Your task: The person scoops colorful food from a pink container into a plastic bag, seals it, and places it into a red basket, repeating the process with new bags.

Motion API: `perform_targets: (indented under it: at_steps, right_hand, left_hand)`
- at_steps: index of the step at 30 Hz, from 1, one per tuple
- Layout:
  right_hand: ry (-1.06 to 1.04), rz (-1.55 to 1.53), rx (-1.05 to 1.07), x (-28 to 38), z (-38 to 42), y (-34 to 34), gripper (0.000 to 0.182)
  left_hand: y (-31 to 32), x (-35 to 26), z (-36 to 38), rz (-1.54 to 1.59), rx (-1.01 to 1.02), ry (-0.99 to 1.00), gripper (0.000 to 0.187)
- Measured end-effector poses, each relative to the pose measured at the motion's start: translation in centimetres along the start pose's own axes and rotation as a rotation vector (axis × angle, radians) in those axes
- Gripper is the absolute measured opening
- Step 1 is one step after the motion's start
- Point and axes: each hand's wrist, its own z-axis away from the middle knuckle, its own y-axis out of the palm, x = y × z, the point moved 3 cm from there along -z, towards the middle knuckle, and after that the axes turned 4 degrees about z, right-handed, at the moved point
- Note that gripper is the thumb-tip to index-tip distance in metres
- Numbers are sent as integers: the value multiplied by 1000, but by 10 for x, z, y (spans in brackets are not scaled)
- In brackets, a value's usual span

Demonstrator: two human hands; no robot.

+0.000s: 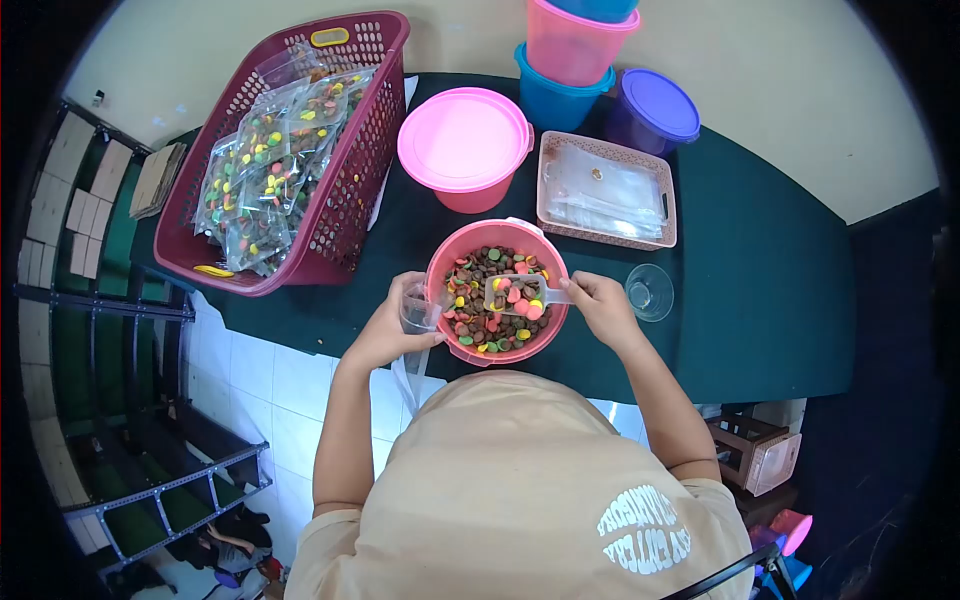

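A pink tub [557, 262] stands at the table's front edge, filled with small brown, pink, yellow and green candies [480, 325]. My right hand [602, 303], at the tub's right, is closed round the handle of a clear scoop [555, 296]. Several candies lie in the scoop, which is over the tub. My left hand [388, 328], beside the tub's left rim, grips a clear plastic bag [412, 375] that hangs below the fingers. Something clear and stiff-looking [420, 312] shows at the bag's mouth; its exact shape is hard to make out.
A maroon basket [335, 215] of filled candy bags [275, 165] stands left. Behind the tub is a lidded pink container [467, 140]. A tray [560, 225] holds flat clear bags [605, 185]. Right are a clear glass bowl [649, 293] and a purple-lidded tub [658, 108].
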Motion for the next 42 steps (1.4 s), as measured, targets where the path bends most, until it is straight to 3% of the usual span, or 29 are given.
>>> perform_targets:
  at_steps: [2,6,11,14,23,30,32,33,35,38,42]
  right_hand:
    - [-14,3,-19,5,0,-4,38]
    - [-55,-85,-44,19,-4,-13,35]
    - [-117,-138,-34,39,-6,-23,34]
    - [-124,-127,6,61,0,-27,30]
    - [-282,97,-122,92,6,-37,23]
    - [-294,192,-104,119,7,-46,25]
    - [-526,323,-151,141,13,-46,24]
    - [-527,324,-153,149,14,-49,24]
    - [-840,431,-123,175,23,-52,19]
    - [-1000,387,-124,201,30,-59,16]
    - [-1040,545,-165,210,30,-50,16]
  left_hand:
    - [3,-11,5,-201,-75,82,91]
    - [14,-45,16,-465,-127,14,89]
    - [17,-68,21,-598,-243,312,90]
    - [28,-78,19,-614,-230,408,92]
    - [50,-88,14,-583,-177,432,95]
    - [51,-91,10,-533,-157,446,96]
    - [51,-99,7,-492,-142,463,96]
    - [50,-102,6,-492,-142,465,96]
    - [48,-107,1,-203,-53,366,95]
    - [42,-114,-2,-130,10,408,96]
    - [35,-115,-6,-25,44,507,100]
